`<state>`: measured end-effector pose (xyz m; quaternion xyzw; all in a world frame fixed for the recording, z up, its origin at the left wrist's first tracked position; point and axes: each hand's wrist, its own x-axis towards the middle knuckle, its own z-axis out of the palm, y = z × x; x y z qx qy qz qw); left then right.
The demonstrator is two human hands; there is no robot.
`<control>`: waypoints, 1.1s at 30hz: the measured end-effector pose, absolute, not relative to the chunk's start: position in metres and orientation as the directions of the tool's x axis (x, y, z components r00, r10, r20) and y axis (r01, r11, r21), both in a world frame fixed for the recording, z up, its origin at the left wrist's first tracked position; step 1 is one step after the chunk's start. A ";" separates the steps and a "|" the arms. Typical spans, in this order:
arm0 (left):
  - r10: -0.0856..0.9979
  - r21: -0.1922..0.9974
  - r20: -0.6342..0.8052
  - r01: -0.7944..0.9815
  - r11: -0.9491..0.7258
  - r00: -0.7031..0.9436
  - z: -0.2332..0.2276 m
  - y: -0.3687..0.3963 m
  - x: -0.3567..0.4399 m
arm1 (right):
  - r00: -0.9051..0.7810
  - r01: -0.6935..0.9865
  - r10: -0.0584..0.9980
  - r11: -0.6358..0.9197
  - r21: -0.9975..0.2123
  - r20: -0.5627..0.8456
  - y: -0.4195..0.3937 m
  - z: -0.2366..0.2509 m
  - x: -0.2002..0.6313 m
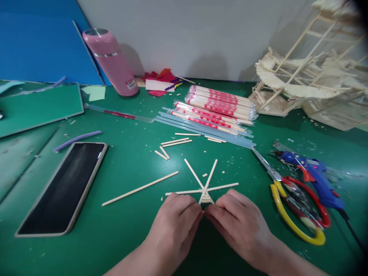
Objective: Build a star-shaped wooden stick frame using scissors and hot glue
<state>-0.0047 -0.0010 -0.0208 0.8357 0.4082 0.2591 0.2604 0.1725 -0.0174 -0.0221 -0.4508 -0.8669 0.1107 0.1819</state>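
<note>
While both my hands meet at the stick fan (pixel 205 188), left hand (pixel 175 222) and right hand (pixel 238 222) grip pinch its base together; I judge the joining step, needing steady pressure. Scissors (pixel 296 207) lie right of the fan.

Pale sticks (pixel 206 188), green mat (pixel 129 168)
</note>
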 end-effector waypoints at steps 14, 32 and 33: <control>0.863 0.598 0.192 0.642 -0.480 0.467 -0.025 -0.009 -0.004 | -0.485 0.800 0.852 0.524 -0.294 0.197 -0.010 -0.013 0.171; 0.862 0.585 0.173 0.655 -0.478 0.476 -0.026 -0.007 -0.002 | -0.528 0.770 0.838 0.540 -0.339 0.135 -0.010 -0.013 0.172; 0.862 0.585 0.177 0.654 -0.480 0.474 -0.026 -0.007 -0.002 | -0.529 0.769 0.837 0.542 -0.340 0.138 -0.010 -0.013 0.172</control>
